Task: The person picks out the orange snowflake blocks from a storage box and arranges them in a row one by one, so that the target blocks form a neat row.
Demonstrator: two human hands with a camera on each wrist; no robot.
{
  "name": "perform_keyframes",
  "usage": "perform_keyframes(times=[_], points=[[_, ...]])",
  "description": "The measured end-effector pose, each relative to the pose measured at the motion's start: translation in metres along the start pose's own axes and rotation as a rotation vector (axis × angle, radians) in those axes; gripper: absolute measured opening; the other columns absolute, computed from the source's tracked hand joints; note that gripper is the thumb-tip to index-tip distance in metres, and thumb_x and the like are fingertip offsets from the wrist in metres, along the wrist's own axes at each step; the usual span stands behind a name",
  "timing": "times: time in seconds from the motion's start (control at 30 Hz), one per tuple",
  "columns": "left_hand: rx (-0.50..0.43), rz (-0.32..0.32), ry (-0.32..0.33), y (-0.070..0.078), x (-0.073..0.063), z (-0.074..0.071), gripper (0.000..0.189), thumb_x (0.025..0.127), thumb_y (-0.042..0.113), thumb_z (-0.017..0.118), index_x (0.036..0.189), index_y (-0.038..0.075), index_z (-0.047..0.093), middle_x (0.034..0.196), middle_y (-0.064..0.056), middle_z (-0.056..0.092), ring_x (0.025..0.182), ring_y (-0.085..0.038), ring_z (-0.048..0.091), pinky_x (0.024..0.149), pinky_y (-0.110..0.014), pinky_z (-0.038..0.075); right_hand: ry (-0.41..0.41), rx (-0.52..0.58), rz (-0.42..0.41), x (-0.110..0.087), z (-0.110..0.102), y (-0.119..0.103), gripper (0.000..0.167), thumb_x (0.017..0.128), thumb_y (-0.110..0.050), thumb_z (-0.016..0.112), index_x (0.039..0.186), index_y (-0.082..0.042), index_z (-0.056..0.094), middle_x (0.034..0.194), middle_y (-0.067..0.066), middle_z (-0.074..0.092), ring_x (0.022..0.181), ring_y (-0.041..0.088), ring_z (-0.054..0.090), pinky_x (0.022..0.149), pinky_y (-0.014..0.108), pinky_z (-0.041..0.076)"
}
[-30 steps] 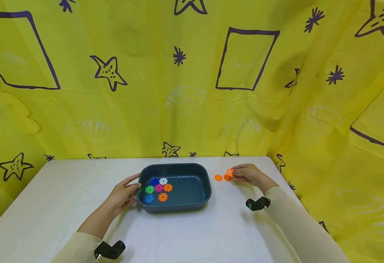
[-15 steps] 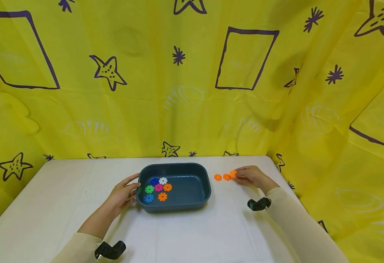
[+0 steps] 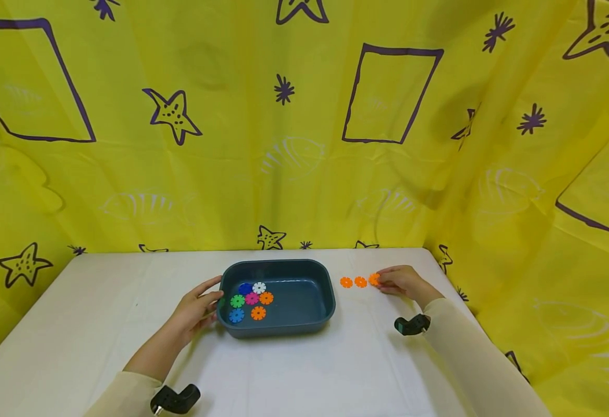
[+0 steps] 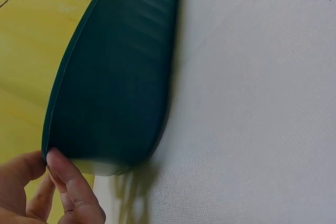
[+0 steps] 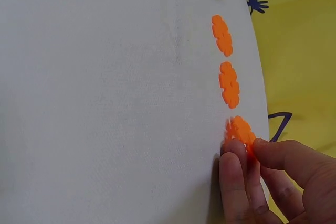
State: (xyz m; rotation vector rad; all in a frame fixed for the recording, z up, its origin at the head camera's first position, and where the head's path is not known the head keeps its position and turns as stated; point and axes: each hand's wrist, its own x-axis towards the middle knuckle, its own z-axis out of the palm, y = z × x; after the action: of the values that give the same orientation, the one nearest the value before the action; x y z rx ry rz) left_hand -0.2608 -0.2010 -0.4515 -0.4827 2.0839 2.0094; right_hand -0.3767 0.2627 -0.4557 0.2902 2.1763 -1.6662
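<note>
My left hand (image 3: 194,310) grips the left rim of a dark blue-grey plastic tub (image 3: 304,328), thumb on one side and fingers on the other in the left wrist view. Inside the tub's left part lie several notched plastic discs, among them a white disc (image 3: 259,288), a green disc (image 3: 237,300) and a pink disc (image 3: 252,298). Right of the tub, my right hand (image 3: 404,282) pinches an orange notched disc (image 5: 242,129) at its edge, close to the table. Two more orange discs, the nearer one (image 5: 229,85) and the farther one (image 5: 221,35), lie flat in line with it.
A white cloth covers the table (image 3: 304,376). Behind it and along the sides hangs a yellow curtain (image 3: 221,174) with dark star and frame drawings. Each wrist wears a small black camera, the left camera (image 3: 175,399) and the right camera (image 3: 412,325).
My right hand has moved a little right with its orange disc, from over the middle disc to the right end of the row. The left hand and the tub have stayed put.
</note>
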Motion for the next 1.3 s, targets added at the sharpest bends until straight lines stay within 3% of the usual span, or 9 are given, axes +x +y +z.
perform_keyframes(times=[0.53,0.77,0.9,1.03,1.3], points=[[-0.011,0.003,-0.009,0.000,0.001,-0.001,0.054,0.099,0.021,0.058,0.149,0.011,0.041,0.120,-0.013,0.059,0.078,-0.011,0.057,0.065,-0.020,0.053,0.081,-0.158,0.024,0.002,0.002,-0.004,0.038,0.094,-0.007,0.064,0.126,0.013,0.056,0.086,0.008,0.071,0.068,0.014,0.068,0.070,0.027,0.058],[0.020,0.007,0.007,0.000,0.002,-0.002,0.052,0.099,0.021,0.059,0.147,0.009,0.044,0.125,-0.017,0.059,0.079,-0.011,0.059,0.065,-0.020,0.054,0.080,-0.176,0.028,0.003,0.001,-0.005,0.036,0.094,-0.006,0.064,0.125,0.013,0.057,0.089,0.011,0.071,0.070,0.015,0.068,0.071,0.028,0.059],[0.045,0.037,0.013,0.000,0.002,-0.003,0.052,0.098,0.020,0.060,0.145,0.005,0.045,0.127,-0.020,0.059,0.080,-0.011,0.063,0.066,-0.022,0.056,0.074,-0.181,0.001,0.000,0.001,-0.006,0.037,0.094,-0.006,0.064,0.124,0.014,0.056,0.086,0.008,0.071,0.069,0.015,0.068,0.070,0.028,0.059],[0.063,0.058,0.010,0.001,0.002,-0.004,0.052,0.098,0.019,0.061,0.145,0.003,0.046,0.125,-0.020,0.059,0.082,-0.012,0.065,0.067,-0.024,0.057,0.055,-0.171,-0.041,-0.003,0.005,-0.012,0.040,0.094,-0.006,0.064,0.127,0.015,0.055,0.094,0.012,0.072,0.072,0.014,0.069,0.072,0.029,0.059],[0.120,0.066,0.026,0.003,0.002,-0.004,0.051,0.097,0.016,0.062,0.144,0.004,0.047,0.127,-0.021,0.056,0.085,-0.014,0.065,0.066,-0.024,0.057,-0.003,-0.142,-0.146,-0.015,0.038,-0.038,0.044,0.095,-0.007,0.062,0.132,0.015,0.052,0.111,0.023,0.068,0.085,0.024,0.074,0.075,0.031,0.059]])
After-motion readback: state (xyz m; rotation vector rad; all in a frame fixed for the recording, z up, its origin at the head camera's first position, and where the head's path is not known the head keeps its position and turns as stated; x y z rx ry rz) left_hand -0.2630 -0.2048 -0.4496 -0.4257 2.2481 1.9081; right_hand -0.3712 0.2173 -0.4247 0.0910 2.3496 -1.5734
